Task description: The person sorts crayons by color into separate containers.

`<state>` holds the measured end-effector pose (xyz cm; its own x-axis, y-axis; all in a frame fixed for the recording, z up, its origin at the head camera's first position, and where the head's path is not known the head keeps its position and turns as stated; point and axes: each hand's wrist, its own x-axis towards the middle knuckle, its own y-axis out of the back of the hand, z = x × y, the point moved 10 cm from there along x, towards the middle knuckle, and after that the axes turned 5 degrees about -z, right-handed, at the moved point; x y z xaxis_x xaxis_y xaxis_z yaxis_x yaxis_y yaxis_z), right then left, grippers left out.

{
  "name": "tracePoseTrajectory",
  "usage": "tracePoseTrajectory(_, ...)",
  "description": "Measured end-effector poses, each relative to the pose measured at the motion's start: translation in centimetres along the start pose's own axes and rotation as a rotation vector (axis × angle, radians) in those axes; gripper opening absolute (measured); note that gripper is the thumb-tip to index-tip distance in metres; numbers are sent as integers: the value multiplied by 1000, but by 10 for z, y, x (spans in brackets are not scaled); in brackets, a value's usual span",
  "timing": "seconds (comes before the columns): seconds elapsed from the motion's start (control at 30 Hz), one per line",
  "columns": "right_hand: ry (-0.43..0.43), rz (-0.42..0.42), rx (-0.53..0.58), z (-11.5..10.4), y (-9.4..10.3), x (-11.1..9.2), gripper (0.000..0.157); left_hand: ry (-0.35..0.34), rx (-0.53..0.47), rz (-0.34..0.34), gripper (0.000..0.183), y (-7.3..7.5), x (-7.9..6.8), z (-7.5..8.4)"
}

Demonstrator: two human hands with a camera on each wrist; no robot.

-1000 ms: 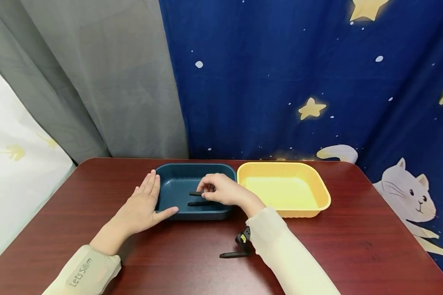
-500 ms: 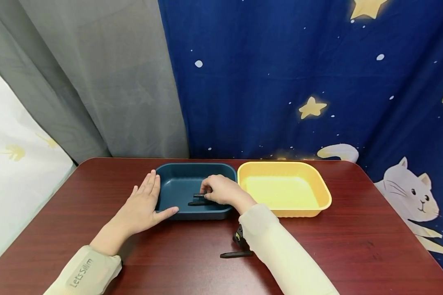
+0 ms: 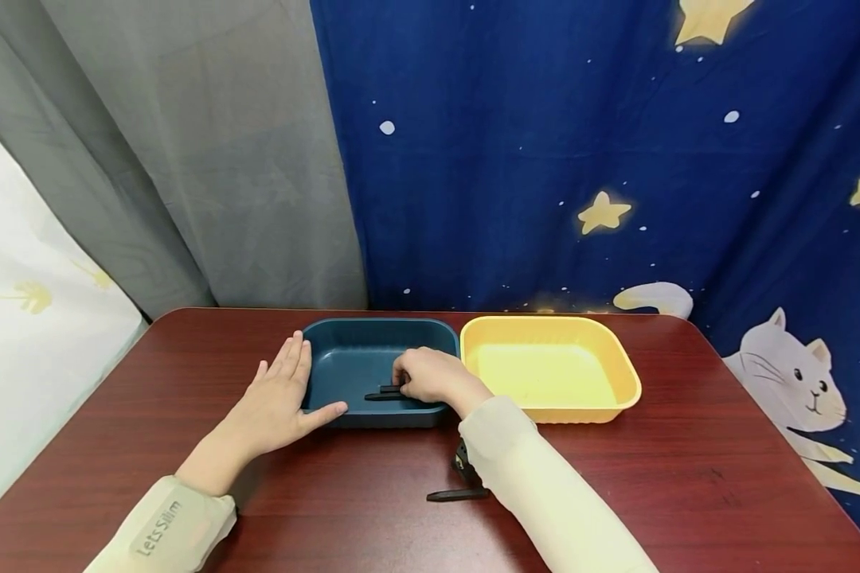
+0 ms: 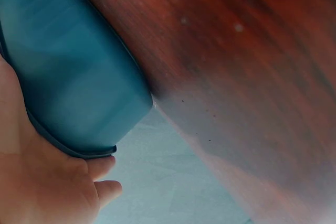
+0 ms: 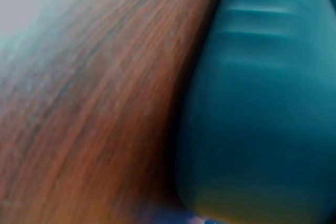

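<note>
Against the left end of the dark blue tray (image 3: 351,414) rests my left hand (image 3: 268,410), its fingers straight and its thumb along the front rim. In the left wrist view, that hand (image 4: 47,182) lies along the tray's rim (image 4: 68,153). My right hand (image 3: 433,376) reaches into the tray's right half. Its curled fingers pinch a slim black pen-like stick (image 3: 388,389) low over the tray floor. Just in front of it lies another black stick (image 3: 380,396); the right ends of both are hidden by the hand. The right wrist view shows only the tray's outer wall (image 5: 257,119), blurred.
A yellow tray (image 3: 552,374) stands right beside the blue one. On the table (image 3: 344,509), a third black stick (image 3: 455,495) lies near the right sleeve (image 3: 537,469), partly hidden. Curtains (image 3: 473,159) hang behind the table's back edge.
My right hand has moved slightly right and lowered with the black stick, which is now close beside the one on the tray floor. The left hand has stayed in place.
</note>
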<state>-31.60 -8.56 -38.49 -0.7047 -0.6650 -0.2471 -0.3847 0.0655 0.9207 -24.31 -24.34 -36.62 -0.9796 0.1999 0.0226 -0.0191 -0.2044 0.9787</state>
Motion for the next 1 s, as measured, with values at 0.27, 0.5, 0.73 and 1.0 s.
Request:
tracePoseTrajectory(0.27, -18, -22, 37, -1, 1, -3, 10, -7, -16, -5, 114, 0, 0, 0)
tracePoseTrajectory(0.5, 68, 69, 102, -4, 24, -21, 13, -3, -11, -7, 115, -2, 0, -1)
tracePoseTrajectory(0.73, 120, 193, 87, -4, 52, -60, 14, 1, -14, -15, 115, -3, 0, -3)
tracePoseTrajectory(1.0, 127, 272, 58, -5, 56, -107, 11, -4, -18, -21, 116, -3, 1, -2)
